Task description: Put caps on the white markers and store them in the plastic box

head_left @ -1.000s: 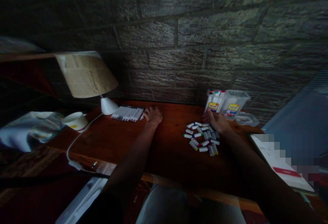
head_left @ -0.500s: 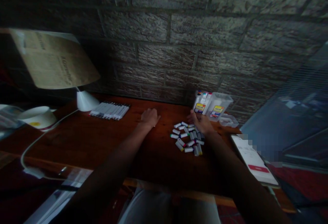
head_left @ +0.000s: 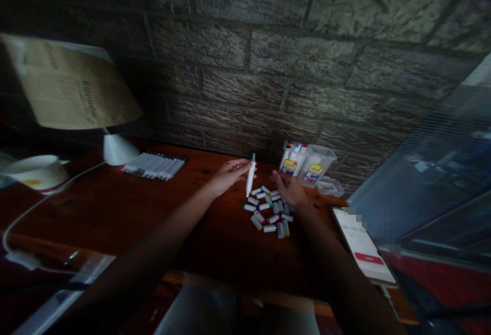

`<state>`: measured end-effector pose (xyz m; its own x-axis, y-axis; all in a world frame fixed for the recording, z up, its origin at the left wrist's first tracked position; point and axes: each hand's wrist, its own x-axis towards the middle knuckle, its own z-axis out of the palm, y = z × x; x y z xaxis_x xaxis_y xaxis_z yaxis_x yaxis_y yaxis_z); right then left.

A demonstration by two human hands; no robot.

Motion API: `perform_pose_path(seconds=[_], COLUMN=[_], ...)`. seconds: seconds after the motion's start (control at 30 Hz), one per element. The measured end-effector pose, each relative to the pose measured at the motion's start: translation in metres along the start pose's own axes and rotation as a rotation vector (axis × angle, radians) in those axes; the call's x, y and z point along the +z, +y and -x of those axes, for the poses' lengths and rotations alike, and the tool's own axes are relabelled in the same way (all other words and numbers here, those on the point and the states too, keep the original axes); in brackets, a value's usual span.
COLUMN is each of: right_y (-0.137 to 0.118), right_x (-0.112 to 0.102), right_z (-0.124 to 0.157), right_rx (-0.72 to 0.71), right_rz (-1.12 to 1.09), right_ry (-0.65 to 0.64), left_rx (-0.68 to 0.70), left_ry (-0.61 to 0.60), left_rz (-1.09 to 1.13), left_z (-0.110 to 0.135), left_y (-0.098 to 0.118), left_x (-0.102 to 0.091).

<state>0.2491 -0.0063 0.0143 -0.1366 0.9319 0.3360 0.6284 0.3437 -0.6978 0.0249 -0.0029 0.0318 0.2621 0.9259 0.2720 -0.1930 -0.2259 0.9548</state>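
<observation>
My left hand (head_left: 228,173) pinches a white marker (head_left: 250,175) and holds it nearly upright just above the wooden desk (head_left: 161,217). My right hand (head_left: 288,190) rests on the far edge of a pile of several small coloured marker caps (head_left: 268,211), fingers curled among them; what they grip is hidden. A row of several uncapped white markers (head_left: 153,165) lies side by side at the back left of the desk.
A clear plastic box (head_left: 307,164) with more markers stands against the brick wall, its lid (head_left: 330,186) beside it. A lamp (head_left: 72,94) with a cord stands at the left, next to a white bowl (head_left: 36,171). A phone (head_left: 363,245) lies at the right.
My left hand left the marker row with one white marker and carried it right, towards the cap pile. The right hand stayed at the caps. The camera turned right.
</observation>
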Motion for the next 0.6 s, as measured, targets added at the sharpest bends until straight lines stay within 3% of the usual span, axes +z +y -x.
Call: perform_pose_path(seconds=[0.1,0.3,0.6], right_y=[-0.015,-0.037,-0.047], right_x=[-0.003,0.005,0.013], right_z=[0.002,0.01,0.015], right_rx=[-0.069,-0.053,-0.054], right_rz=[-0.207,-0.712,-0.889], right_ry=[0.019,-0.231,-0.325], left_rx=[-0.027,0.011,0.035], left_ry=[0.023,-0.053,-0.047], left_rz=[0.104,0.22,0.249], left_z=[0.006,0.014,0.019], left_y=[0.005,0.007,0.01], left_x=[0.01,0.02,0.027])
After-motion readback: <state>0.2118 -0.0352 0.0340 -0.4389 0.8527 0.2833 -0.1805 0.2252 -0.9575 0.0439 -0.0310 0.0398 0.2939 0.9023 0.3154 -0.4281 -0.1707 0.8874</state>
